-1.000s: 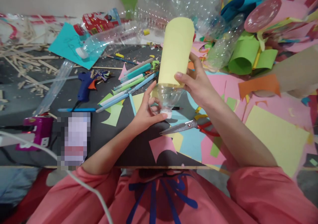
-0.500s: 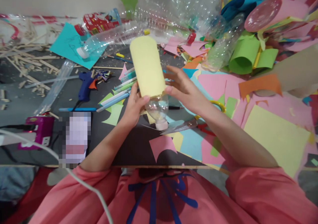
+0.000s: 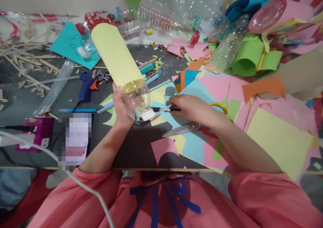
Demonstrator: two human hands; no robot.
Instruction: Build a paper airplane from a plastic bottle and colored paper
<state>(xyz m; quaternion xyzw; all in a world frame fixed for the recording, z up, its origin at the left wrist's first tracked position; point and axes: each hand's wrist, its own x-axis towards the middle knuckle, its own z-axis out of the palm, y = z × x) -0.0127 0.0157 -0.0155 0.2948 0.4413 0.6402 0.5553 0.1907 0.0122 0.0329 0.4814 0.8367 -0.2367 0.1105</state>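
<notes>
My left hand (image 3: 122, 108) is closed round a clear plastic bottle (image 3: 137, 98) wrapped in a pale yellow paper sleeve (image 3: 117, 54). The bottle is tilted, its white cap (image 3: 147, 114) low and towards the right, the sleeve's far end up and left. Over the paper scraps, my right hand (image 3: 189, 107) has its fingers bent down on a slim black pen (image 3: 174, 109); its thumb is mostly hidden. Just below that hand lie scissors (image 3: 183, 129) with a yellow and red handle.
A blue glue gun (image 3: 85, 86), a phone (image 3: 78, 138) and a purple box (image 3: 35, 133) lie left. Markers (image 3: 146, 69) sit behind the bottle. Coloured paper (image 3: 217, 86) covers the right side. Wood sticks (image 3: 30, 66) and clear bottles (image 3: 186, 9) are at the back.
The wrapped bottle has swung left and tilted further, now in my left hand alone. My right hand has left the sleeve and come down onto the pen.
</notes>
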